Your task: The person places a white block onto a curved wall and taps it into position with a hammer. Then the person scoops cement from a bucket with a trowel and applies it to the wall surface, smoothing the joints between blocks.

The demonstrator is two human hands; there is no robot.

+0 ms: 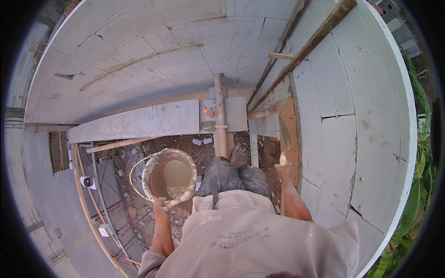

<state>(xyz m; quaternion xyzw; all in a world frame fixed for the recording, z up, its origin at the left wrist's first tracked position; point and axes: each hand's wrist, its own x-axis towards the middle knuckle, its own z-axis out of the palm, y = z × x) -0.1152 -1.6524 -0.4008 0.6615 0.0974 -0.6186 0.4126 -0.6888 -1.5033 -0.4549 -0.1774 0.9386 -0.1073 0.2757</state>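
My left hand is closed on the near rim of a round bucket crusted with dried mortar. Inside the bucket is a pool of grey-beige wet mix, and its pale handle loop hangs out to the left. On the right, my right hand grips the pale, rounded handle of a trowel. The trowel points away from me, close to the right wall; its blade is hard to make out against the grey mortar patch on the brown-orange strip there.
Large pale block walls rise ahead and to the right. A vertical pipe stands before me, beside a plank with an orange bottle. Two timbers lean on the wall. Scaffolding and rubble lie lower left.
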